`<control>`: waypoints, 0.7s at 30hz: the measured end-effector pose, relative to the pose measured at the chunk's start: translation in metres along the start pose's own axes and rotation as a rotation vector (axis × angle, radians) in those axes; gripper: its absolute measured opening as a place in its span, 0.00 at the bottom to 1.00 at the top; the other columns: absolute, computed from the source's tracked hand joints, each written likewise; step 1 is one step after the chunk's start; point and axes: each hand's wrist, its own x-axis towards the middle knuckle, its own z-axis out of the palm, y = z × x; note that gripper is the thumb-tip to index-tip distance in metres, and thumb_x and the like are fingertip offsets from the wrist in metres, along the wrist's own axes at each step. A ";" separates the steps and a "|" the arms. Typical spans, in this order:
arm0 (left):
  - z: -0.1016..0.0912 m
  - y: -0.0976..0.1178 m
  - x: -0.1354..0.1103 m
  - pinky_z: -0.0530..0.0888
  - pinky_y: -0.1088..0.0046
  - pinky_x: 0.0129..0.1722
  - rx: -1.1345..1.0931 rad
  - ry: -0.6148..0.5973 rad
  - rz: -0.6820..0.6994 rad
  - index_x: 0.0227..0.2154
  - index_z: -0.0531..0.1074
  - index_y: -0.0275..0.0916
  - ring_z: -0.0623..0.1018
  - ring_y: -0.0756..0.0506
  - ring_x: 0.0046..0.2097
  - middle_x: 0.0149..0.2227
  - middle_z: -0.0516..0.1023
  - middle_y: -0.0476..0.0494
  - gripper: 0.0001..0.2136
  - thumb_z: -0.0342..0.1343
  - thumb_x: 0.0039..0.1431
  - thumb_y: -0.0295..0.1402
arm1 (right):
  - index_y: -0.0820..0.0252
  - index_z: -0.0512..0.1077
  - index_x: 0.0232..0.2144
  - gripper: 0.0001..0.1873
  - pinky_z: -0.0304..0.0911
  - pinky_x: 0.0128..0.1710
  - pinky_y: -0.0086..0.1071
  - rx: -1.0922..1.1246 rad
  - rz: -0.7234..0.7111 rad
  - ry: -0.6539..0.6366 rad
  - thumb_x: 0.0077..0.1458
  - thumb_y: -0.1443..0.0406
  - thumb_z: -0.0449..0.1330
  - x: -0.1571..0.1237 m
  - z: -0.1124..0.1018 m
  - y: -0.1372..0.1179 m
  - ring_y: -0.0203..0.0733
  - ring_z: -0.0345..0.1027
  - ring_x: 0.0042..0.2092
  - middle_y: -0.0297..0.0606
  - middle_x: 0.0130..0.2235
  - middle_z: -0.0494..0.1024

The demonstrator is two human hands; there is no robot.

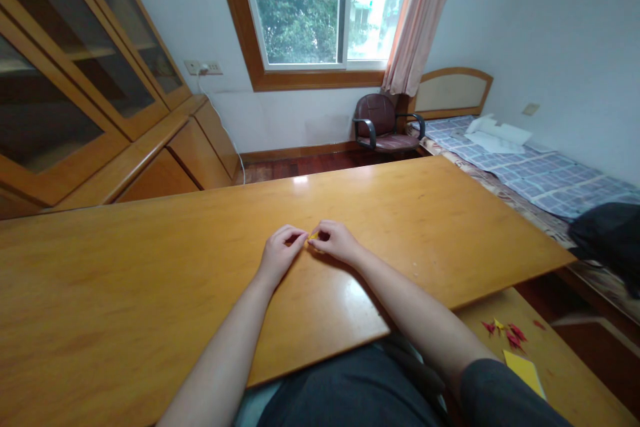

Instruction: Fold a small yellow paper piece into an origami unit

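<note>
Both hands meet near the middle of the long honey-coloured wooden desk (150, 267), forearms stretched out from the lower edge of the view. The left hand (280, 252) and the right hand (339, 241) are curled knuckles-up, fingertips turned in toward each other, w/ a small yellow piece of paper (314, 235) caught between them. Each grip is closed down tight, thumb against forefinger, pinching one end of the paper, so only a sliver of yellow shows in the gap (its shape is too small to make out). The paper is right at the desk top; can't tell whether it touches the wood.

Lower right, on a second, lower wooden surface (575, 380) beside the person's lap, lie several small red folded paper bits (510, 335) w/ one yellow bit among them, and near them a flat yellow paper sheet (523, 370), just beside the dark sleeve.

Beyond the desk, well apart from the hands: a maroon padded armchair (383, 123) under the wood-framed window (300, 7), a pink curtain (420, 20), a bed with a blue checked cover (550, 177) at right — white folded things (495, 135) at its head end, a black bag (610, 233) nearer — and tall wooden cabinets with glass doors (75, 80) along the left wall.
</note>
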 end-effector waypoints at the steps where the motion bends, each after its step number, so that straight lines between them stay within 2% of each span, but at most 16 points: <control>1: 0.000 -0.001 0.000 0.71 0.72 0.38 -0.007 0.003 -0.015 0.27 0.77 0.40 0.76 0.46 0.35 0.30 0.78 0.46 0.09 0.57 0.59 0.38 | 0.62 0.76 0.27 0.03 0.59 0.31 0.27 0.000 -0.014 0.006 0.50 0.67 0.65 0.000 0.000 0.001 0.34 0.64 0.30 0.32 0.26 0.71; 10: 0.000 -0.012 0.003 0.72 0.72 0.38 -0.131 0.002 -0.128 0.28 0.76 0.39 0.76 0.46 0.35 0.31 0.78 0.46 0.11 0.56 0.58 0.41 | 0.61 0.74 0.30 0.07 0.60 0.33 0.28 0.071 -0.077 0.055 0.55 0.62 0.63 -0.002 -0.003 0.000 0.35 0.64 0.32 0.33 0.29 0.69; 14: 0.000 -0.006 0.001 0.72 0.72 0.38 -0.092 0.061 -0.078 0.32 0.75 0.39 0.76 0.46 0.37 0.33 0.77 0.46 0.09 0.56 0.58 0.39 | 0.61 0.74 0.30 0.07 0.60 0.33 0.29 0.092 -0.082 0.043 0.55 0.62 0.63 -0.002 -0.003 0.001 0.35 0.63 0.31 0.33 0.29 0.68; 21: -0.004 0.005 -0.001 0.72 0.72 0.40 0.023 0.054 0.077 0.34 0.76 0.40 0.76 0.47 0.39 0.35 0.77 0.45 0.07 0.55 0.62 0.36 | 0.61 0.73 0.28 0.09 0.58 0.33 0.29 0.112 -0.075 0.065 0.56 0.61 0.62 -0.001 -0.002 0.003 0.35 0.63 0.31 0.33 0.29 0.68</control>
